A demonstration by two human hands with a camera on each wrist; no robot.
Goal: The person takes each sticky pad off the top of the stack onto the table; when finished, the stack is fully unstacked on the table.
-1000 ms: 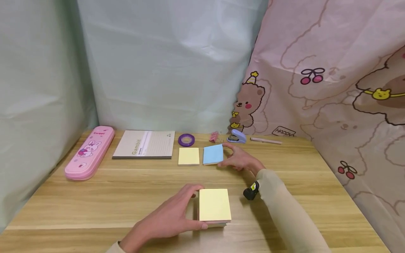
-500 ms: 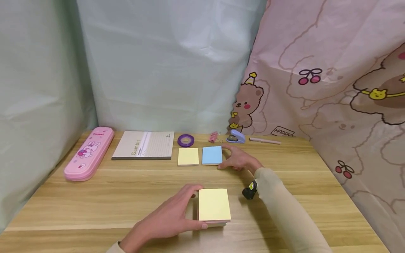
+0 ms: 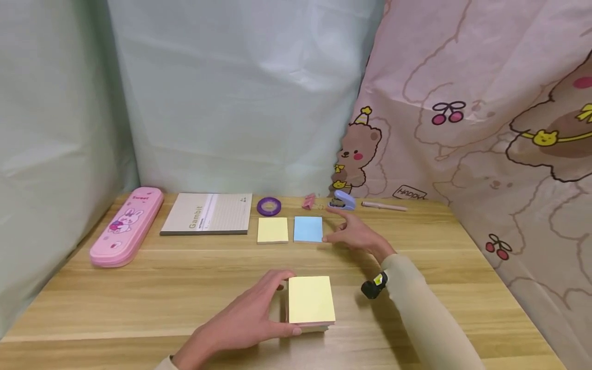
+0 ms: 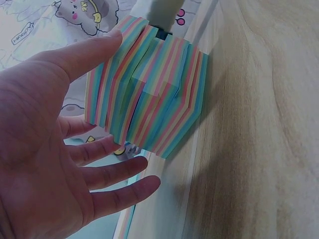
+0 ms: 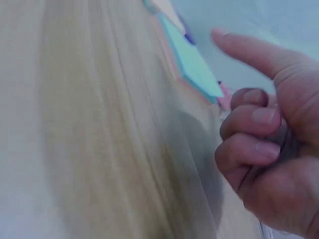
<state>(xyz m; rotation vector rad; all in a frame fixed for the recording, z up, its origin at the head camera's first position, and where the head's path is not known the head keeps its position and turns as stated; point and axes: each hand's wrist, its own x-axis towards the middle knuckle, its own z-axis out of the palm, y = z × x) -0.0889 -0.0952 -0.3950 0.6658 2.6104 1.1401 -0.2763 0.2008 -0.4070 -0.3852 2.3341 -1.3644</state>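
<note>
My left hand [image 3: 247, 313] grips a stack of sticky note pads [image 3: 311, 300] at the front middle of the table, with thumb and forefinger on opposite sides. The stack's top sheet is yellow; in the left wrist view its sides show striped, slightly staggered layers. Farther back, a blue sticky note pad [image 3: 308, 229] lies beside a yellow sticky note pad [image 3: 272, 230], a narrow gap between them. My right hand [image 3: 353, 234] is just right of the blue pad, thumb and forefinger spread and holding nothing. Its other fingers [image 5: 249, 149] are curled in the right wrist view.
Along the back stand a pink pencil case [image 3: 127, 226], a notebook [image 3: 206, 213], a purple tape roll [image 3: 269, 206], a pink binder clip [image 3: 308, 201], a lilac stapler [image 3: 342, 200] and a pen [image 3: 384, 206]. Curtains close off the table's back and sides.
The blue pad has been straightened beside the yellow one. My right hand has let go of it and drawn back slightly to the right. The left hand still holds the stack.
</note>
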